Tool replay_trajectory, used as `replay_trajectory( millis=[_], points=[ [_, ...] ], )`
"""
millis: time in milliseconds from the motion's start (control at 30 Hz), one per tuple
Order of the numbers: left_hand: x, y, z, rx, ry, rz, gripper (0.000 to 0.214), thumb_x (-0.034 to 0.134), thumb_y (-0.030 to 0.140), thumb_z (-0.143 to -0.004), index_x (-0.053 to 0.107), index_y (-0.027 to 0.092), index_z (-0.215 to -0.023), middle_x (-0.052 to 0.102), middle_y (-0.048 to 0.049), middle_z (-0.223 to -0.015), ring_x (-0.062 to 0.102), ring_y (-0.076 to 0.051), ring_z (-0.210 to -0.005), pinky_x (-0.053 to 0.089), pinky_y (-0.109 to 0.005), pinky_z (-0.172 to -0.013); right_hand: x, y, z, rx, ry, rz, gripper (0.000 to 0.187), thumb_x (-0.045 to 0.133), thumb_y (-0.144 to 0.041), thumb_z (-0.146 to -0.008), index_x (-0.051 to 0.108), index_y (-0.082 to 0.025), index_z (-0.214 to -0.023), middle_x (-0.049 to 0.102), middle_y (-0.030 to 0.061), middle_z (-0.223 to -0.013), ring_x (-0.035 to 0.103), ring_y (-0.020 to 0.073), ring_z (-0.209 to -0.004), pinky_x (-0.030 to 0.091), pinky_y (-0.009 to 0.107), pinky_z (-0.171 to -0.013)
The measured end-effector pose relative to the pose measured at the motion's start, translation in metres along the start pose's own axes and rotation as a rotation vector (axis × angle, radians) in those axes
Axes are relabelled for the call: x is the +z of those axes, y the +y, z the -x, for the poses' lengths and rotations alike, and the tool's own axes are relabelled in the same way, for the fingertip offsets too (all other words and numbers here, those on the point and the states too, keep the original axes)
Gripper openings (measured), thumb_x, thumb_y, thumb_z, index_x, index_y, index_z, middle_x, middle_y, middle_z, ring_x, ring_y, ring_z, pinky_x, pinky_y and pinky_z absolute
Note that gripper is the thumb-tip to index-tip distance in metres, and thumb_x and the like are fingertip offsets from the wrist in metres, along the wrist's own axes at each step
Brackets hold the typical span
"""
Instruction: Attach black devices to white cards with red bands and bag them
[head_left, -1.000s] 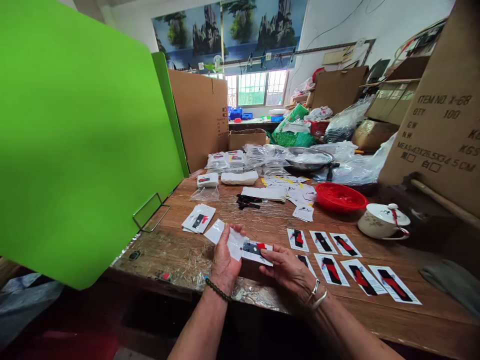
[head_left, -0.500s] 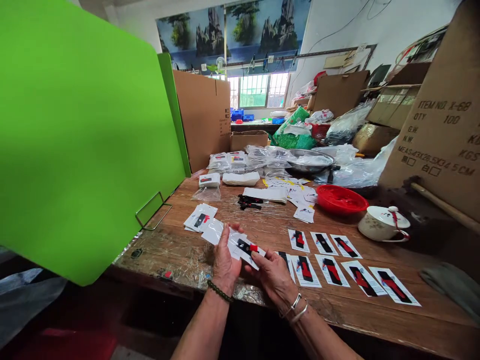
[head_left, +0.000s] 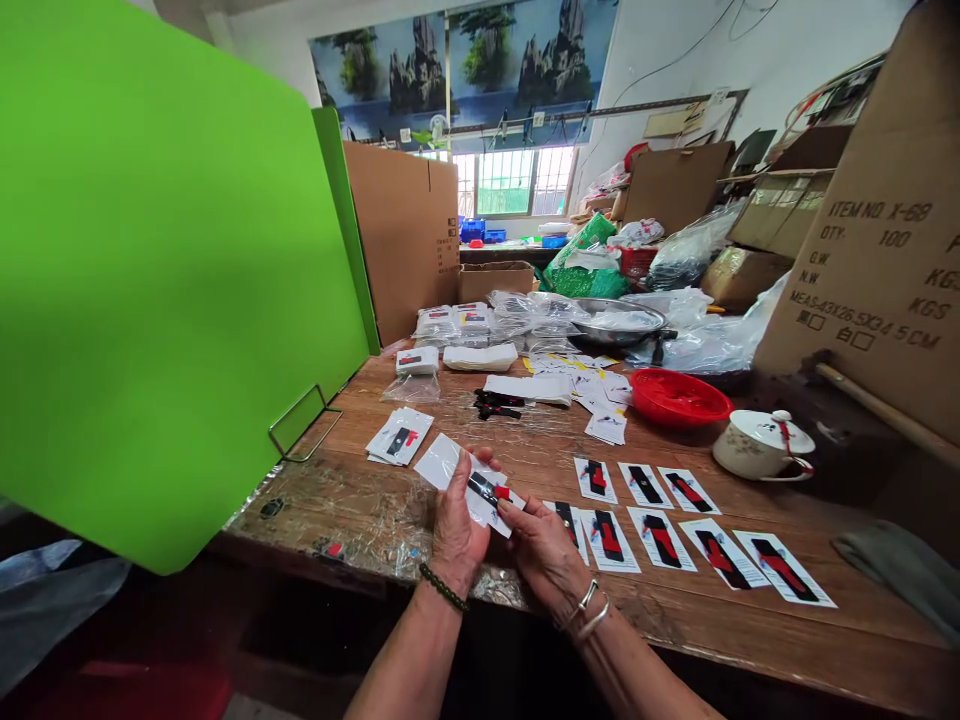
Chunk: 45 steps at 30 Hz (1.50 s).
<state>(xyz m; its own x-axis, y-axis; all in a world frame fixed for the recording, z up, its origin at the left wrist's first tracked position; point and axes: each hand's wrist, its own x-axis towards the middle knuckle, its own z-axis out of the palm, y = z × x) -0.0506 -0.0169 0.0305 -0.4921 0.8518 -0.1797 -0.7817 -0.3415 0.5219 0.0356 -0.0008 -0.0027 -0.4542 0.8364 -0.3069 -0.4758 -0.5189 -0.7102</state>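
Note:
My left hand grips a clear plastic sleeve over the near edge of the wooden table. My right hand pinches a white card that carries a black and red part, with the card's left end inside the sleeve's mouth. Both hands are closed on these pieces. Several more white cards with black and red parts lie in two rows just right of my hands. A small stack of bagged cards lies to the left of my hands.
A big green panel stands at the left on a wire foot. A red bowl, a white lidded pot, a metal basin, loose black parts, piles of bags and cardboard boxes crowd the far and right sides.
The right hand has brought the card left and turned it end-on into the sleeve in the left hand. Both hands have drawn closer together.

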Motion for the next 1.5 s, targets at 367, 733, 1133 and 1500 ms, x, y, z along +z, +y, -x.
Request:
replay_trajectory(
  millis=[367, 733, 1133, 1500],
  points=[
    [0.002, -0.013, 0.004, 0.025, 0.044, 0.004, 0.024, 0.077, 0.026, -0.072, 0.066, 0.015, -0.09, 0.07, -0.004, -0.082, 0.065, -0.015, -0.073, 0.051, -0.027, -0.07, 0.0, -0.001, -0.016, -0.089, 0.074, 0.044, 0.042, 0.091, -0.024, -0.038, 0.059, -0.016, -0.064, 0.061, -0.0042, -0.053, 0.049, 0.0068, -0.047, 0.037, 0.02, -0.047],
    [-0.003, -0.007, 0.001, -0.042, 0.064, 0.092, 0.014, 0.066, 0.027, -0.083, 0.067, 0.013, -0.083, 0.07, -0.0064, -0.081, 0.067, -0.016, -0.077, 0.052, -0.028, -0.077, 0.001, -0.006, -0.016, -0.061, -0.062, 0.22, 0.046, 0.089, -0.035, -0.046, 0.059, -0.014, -0.074, 0.056, -0.0064, -0.05, 0.041, 0.0031, -0.037, 0.027, 0.015, -0.036],
    [-0.007, -0.001, 0.012, -0.038, 0.074, 0.067, 0.015, 0.066, 0.02, -0.083, 0.07, 0.014, -0.095, 0.074, -0.0081, -0.088, 0.069, -0.017, -0.079, 0.054, -0.028, -0.078, 0.001, -0.013, -0.023, -0.062, -0.088, 0.151, 0.031, 0.087, -0.025, -0.041, 0.071, -0.013, -0.065, 0.07, 0.0038, -0.063, 0.057, 0.0123, -0.055, 0.044, 0.024, -0.055],
    [-0.037, 0.026, 0.019, -0.142, 0.041, -0.335, 0.019, 0.079, 0.019, -0.065, 0.07, 0.013, -0.081, 0.072, -0.0052, -0.071, 0.065, -0.015, -0.055, 0.051, -0.023, -0.047, -0.001, -0.03, -0.017, -0.053, -0.172, 0.421, 0.036, 0.087, -0.04, -0.05, 0.062, -0.014, -0.056, 0.064, 0.0015, -0.052, 0.047, 0.0093, -0.045, 0.03, 0.022, -0.045]
  ],
)
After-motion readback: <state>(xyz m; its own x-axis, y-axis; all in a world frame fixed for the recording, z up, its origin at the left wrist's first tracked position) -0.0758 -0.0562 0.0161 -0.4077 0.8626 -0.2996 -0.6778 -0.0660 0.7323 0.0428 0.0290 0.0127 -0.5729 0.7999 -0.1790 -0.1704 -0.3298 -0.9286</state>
